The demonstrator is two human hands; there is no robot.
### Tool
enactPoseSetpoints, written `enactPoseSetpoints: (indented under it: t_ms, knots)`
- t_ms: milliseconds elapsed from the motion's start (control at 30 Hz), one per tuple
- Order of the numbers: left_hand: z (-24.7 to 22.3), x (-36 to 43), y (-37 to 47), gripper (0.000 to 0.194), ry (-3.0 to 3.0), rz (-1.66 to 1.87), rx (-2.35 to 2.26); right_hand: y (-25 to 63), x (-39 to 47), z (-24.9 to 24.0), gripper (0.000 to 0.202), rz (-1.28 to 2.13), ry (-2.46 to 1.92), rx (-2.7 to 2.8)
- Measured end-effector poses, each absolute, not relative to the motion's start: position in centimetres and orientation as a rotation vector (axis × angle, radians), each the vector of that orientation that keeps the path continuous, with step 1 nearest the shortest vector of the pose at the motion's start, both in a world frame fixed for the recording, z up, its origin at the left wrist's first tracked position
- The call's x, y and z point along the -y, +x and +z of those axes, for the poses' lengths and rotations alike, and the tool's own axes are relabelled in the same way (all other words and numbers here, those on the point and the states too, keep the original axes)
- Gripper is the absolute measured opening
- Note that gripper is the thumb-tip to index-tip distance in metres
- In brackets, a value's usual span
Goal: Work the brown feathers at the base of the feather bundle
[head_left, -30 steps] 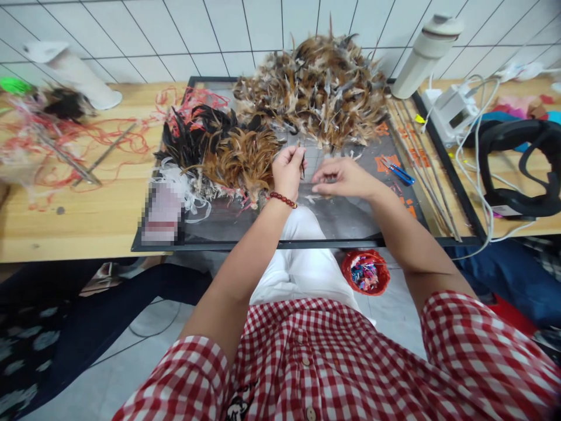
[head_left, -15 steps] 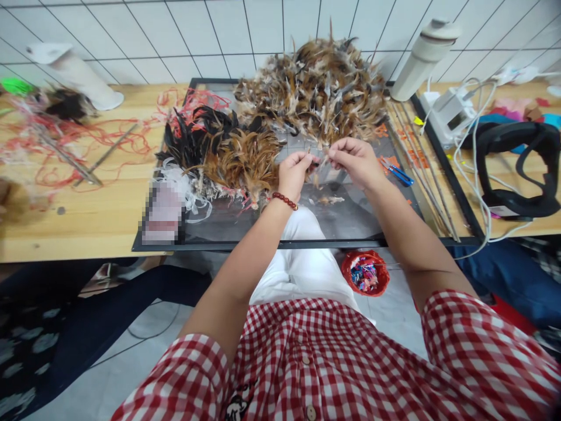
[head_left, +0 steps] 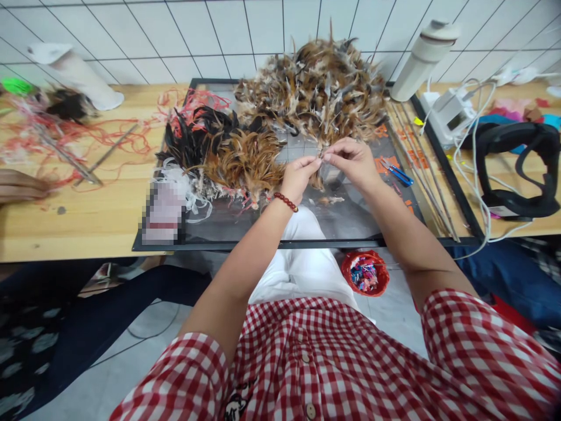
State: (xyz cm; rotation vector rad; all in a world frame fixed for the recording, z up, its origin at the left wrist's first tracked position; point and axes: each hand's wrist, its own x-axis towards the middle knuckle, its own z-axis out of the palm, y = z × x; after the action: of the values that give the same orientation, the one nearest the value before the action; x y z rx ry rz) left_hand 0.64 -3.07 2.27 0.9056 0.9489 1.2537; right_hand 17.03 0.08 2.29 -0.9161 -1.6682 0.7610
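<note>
My left hand (head_left: 302, 175), with a red bead bracelet (head_left: 286, 202) on its wrist, is closed in a pinch. My right hand (head_left: 353, 162) is closed too, thumb and forefinger meeting the left fingertips. Between them is a small brownish feather (head_left: 318, 180), mostly covered by the fingers. Just beyond the hands spreads a large heap of brown and grey feathers (head_left: 315, 88). Left of them lie a bunch of golden-brown feathers (head_left: 245, 155) and one of black feathers (head_left: 197, 137). All rest on a dark framed board (head_left: 263, 225).
Blue thread snips (head_left: 398, 173) and thin sticks (head_left: 427, 169) lie at the right, near a pale bottle (head_left: 423, 61), white cables and a black headset strap (head_left: 517, 169). Pink string (head_left: 118, 137) trails leftward, where a co-worker's hand (head_left: 21, 186) rests. A red basket (head_left: 366, 273) stands below.
My hands have come together, fingertips now meeting slightly farther right for the left hand. The co-worker's hand at the left has moved further into view.
</note>
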Motion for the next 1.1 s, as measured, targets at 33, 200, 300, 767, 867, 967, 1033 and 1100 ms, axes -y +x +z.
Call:
enactPoseSetpoints:
  t_ms: [33,200,300,767,867,967,1033,1100]
  knots:
    - [2.3,3.1,0.7,0.016,0.903,1.23,-0.939,16.9,0.0,2.4,0.046,0.769,-0.91,1.655]
    - [2.4,3.4,0.6,0.024,0.939,1.125,-0.911,16.6,0.5,2.6,0.048,0.826,-0.906,1.616]
    - [2.5,3.4,0.6,0.024,0.943,1.112,-0.916,16.6,0.4,2.6,0.046,0.788,-0.952,1.631]
    - [2.7,3.3,0.6,0.025,0.897,1.155,-0.891,16.8,1.2,3.5,0.044,0.717,-0.891,1.779]
    - [2.8,3.4,0.6,0.024,0.887,1.169,-0.892,16.7,1.2,3.4,0.048,0.739,-0.916,1.774]
    - [2.9,3.5,0.6,0.023,0.874,1.189,-0.907,16.7,1.0,3.4,0.05,0.761,-0.95,1.704]
    - [2.9,3.5,0.6,0.021,0.862,1.208,-0.918,16.7,0.9,3.3,0.052,0.773,-0.96,1.657]
    - [2.9,3.5,0.6,0.019,0.859,1.217,-0.912,16.6,0.9,3.2,0.052,0.779,-0.961,1.649]
